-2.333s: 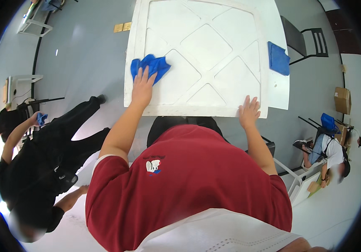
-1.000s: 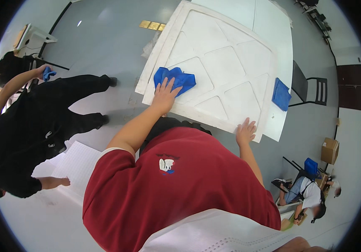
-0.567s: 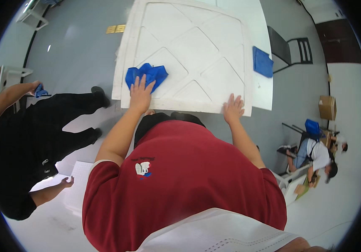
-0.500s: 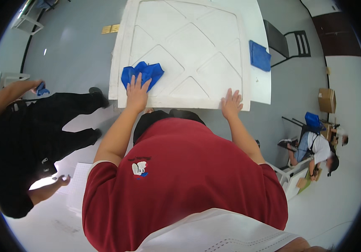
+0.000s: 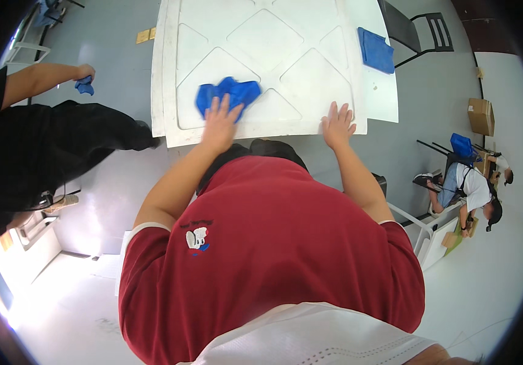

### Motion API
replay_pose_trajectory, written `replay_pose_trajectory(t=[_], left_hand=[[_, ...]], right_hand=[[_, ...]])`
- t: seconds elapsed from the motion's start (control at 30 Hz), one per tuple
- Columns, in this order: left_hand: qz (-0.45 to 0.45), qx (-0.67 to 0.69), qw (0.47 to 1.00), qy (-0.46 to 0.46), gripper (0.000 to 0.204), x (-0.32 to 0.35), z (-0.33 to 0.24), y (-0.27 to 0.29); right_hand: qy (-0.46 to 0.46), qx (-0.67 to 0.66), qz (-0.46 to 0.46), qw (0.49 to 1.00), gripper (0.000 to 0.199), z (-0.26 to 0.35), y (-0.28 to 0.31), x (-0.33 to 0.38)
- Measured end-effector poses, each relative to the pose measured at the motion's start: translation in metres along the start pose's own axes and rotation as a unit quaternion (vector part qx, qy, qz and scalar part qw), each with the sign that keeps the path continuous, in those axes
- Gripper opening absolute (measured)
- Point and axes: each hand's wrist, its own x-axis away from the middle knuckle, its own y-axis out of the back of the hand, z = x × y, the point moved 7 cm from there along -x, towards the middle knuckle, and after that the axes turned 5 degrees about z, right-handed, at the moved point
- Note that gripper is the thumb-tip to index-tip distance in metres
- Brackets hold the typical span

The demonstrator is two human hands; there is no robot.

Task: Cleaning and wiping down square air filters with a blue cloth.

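Fingers spread, my left hand (image 5: 220,126) presses flat on a crumpled blue cloth (image 5: 230,96) near the front left of a white panel (image 5: 261,61). The panel is rigid, with raised diamond-shaped lines and a rim, and a few dark marks along its border. My right hand (image 5: 338,126) rests on the panel's near right corner with its fingers apart and nothing in them. To the right of the panel, out of reach of both hands' fingers, lies a folded blue cloth (image 5: 376,51).
At left a person in black (image 5: 60,140) leans over, a small blue cloth (image 5: 84,85) in one hand. A white table (image 5: 385,103) shows beside the panel. A black chair (image 5: 403,27) stands beyond it; a cardboard box (image 5: 481,117) and a seated person (image 5: 473,185) are farther right.
My left hand and the blue cloth under it have slid to the right over the panel. My right hand stays at the corner. The person at left has bent down. The view has shifted slightly.
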Motion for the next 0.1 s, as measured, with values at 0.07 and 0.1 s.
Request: replay_pose_trajectory(t=[0.07,0.1], left_hand=[[0.029,0.011,0.998,-0.056,0.050,-0.010,-0.025,-0.010],[0.015,0.008,0.998,-0.056,0.050,-0.008,-0.022,-0.005]], right_hand=[[-0.011,0.000,0.014,1.000,0.062,0.000,0.001,0.000],[-0.026,0.012,0.038,0.999,0.062,0.000,-0.001,-0.001]])
